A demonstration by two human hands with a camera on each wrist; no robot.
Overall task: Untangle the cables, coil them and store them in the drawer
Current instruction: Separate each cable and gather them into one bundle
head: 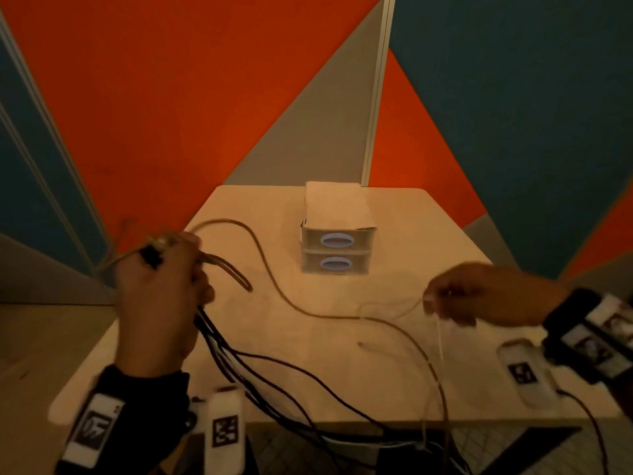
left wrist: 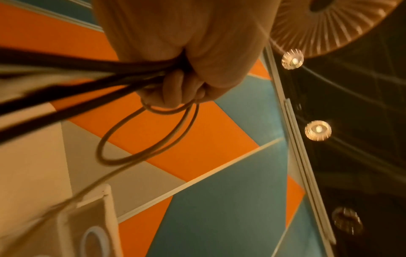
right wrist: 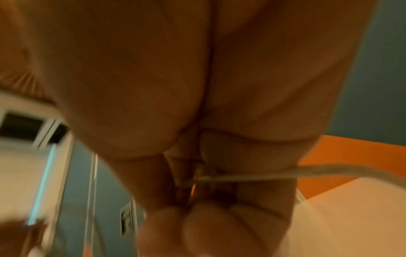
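My left hand is raised over the table's left side and grips a bundle of cables: several black ones trail down off the near edge, and a tan one loops out of the fist. In the left wrist view the fingers curl round the bundle. A tan cable runs across the table toward the right. My right hand hovers at mid-right and pinches a thin white cable, seen passing between its fingers. A small two-drawer unit stands at the back centre, both drawers closed.
White tagged blocks lie on the near edge: one at the left, one at the right. Orange, teal and grey wall panels stand behind the table. Cables hang off the front edge toward a dark floor.
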